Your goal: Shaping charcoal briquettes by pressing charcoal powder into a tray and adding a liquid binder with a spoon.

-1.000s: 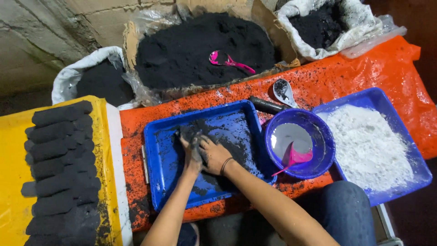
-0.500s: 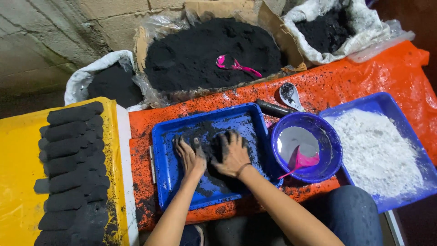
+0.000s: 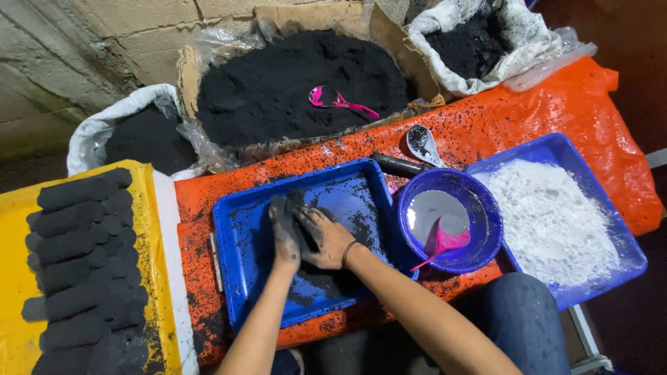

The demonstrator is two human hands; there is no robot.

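A white sack with black powder is seen at the upper left, beside the wall. A torn cardboard box, lined with clear plastic, is placed in the middle at the back; a large heap of black powder is held in it, and a pink scoop is laid on top. A second white sack, also filled with black powder, is found at the upper right.

Compared with half a second ago, the two hands have been brought closer: then they were side by side and spread flat, now they are pressed together. The left hand and the right hand are closed around a dark lump in the middle of the blue tray, and the lump is mostly hidden between them. Whether it is lifted from the tray cannot be told.

The tray is placed on the desk, which is covered with orange plastic, and black smears are seen in it. At its right a round blue bowl is set, with grey liquid and a pink spoon inside. White powder is held in a second blue tray further right. On the yellow surface at the left, black bars are laid in rows.
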